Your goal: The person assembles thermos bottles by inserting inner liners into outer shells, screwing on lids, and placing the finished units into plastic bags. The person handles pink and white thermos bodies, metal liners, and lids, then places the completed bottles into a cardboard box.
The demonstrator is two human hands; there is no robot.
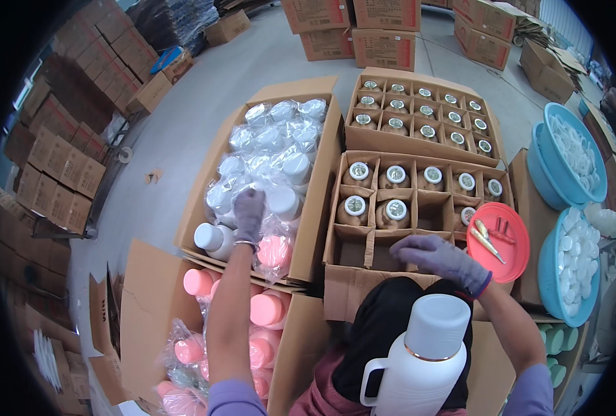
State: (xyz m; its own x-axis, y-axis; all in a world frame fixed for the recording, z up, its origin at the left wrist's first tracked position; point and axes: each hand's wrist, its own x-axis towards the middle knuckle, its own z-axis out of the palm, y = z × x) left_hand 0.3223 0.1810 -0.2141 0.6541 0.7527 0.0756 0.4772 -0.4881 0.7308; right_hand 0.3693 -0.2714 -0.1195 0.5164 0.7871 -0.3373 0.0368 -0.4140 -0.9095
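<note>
My left hand (249, 212), in a grey-purple glove, is closed in a fist over a carton (313, 201) of white flasks in clear plastic bags. Whatever it grips is hidden beneath the fingers. Right beside it are a bagged white flask (284, 201), a bare white flask (214, 238) lying tilted, and a bagged pink lid (274, 251). My gloved right hand (438, 258) hovers, fingers stretched out and holding nothing, above the near cells of a divided carton (355, 283) with glass-topped liners (395, 175). On my lap stands a white vacuum jug (427, 360) with a grey-white cup lid and side handle.
A red plate (518, 258) with small tools rests at the divided carton's right edge. Blue basins (548, 277) of white caps and rings stand at right. Another liner carton (419, 147) lies beyond. Pink-lidded flasks (266, 309) fill the near-left carton; stacked cartons (353, 41) stand behind.
</note>
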